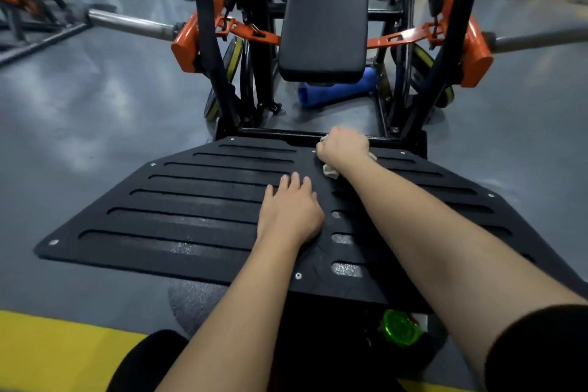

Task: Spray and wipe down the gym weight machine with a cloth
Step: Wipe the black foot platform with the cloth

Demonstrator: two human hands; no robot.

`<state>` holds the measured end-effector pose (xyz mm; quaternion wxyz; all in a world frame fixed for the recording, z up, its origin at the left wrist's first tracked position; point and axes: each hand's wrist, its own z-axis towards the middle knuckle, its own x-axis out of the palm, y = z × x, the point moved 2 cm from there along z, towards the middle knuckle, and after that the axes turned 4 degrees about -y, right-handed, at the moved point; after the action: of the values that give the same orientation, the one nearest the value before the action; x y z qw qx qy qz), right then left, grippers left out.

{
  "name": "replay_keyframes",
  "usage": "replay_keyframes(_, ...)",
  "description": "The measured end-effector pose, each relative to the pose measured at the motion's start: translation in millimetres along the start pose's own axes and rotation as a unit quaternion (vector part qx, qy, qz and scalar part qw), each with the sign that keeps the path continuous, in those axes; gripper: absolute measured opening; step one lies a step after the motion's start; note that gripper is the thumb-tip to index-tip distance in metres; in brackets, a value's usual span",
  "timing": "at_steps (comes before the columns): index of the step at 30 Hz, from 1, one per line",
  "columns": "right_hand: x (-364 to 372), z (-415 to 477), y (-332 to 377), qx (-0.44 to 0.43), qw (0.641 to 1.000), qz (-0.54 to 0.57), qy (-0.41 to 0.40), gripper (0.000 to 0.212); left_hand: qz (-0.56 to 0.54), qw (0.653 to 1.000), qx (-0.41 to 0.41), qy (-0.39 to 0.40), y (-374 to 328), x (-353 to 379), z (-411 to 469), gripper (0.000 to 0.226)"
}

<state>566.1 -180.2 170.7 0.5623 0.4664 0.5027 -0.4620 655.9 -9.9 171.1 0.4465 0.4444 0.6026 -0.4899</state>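
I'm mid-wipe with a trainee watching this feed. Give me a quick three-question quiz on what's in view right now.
1. True or false: the left hand grips the cloth.
2. Where on the black footplate is the right hand working? A) the near edge; B) the far edge, toward the seat pad; C) the left corner.
3. Fill in: the rolled item on the floor under the seat pad is coloured ____.

Key:
1. False. The left hand lies flat on the footplate, and the right hand holds the cloth.
2. B.
3. Blue.
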Motion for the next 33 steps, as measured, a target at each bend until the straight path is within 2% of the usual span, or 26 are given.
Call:
replay_keyframes(6,-32,-61,-15,-0.044,0.998,-0.012,0.035,0.049,-0.003,1.0,-0.001,0.014,3,-1,1,0.053)
replay_keyframes(13,-68,-153,-34,-0.024,0.999,-0.03,0.031,0.047,-0.003,1.0,0.006,0.02,3,-4,-4,0.052)
replay_keyframes(17,-84,-187,-37,0.011,0.999,0.0,0.041,0.045,-0.003,1.0,0.002,0.026,1,-7,-9,0.053)
replay_keyframes(21,-90,-219,-28,0.0,1.0,-0.019,0.02,0.043,-0.004,1.0,0.005,0.02,1,-7,-9,0.053)
replay_keyframes(28,-104,-284,-17,0.043,0.999,0.031,0.002,0.037,-0.006,1.0,0.001,0.02,0,-5,-12,0.052)
replay_keyframes(33,-99,-284,0,0.006,0.999,0.029,0.02,0.037,0.029,0.999,0.026,0.037,4,-12,-2,0.05)
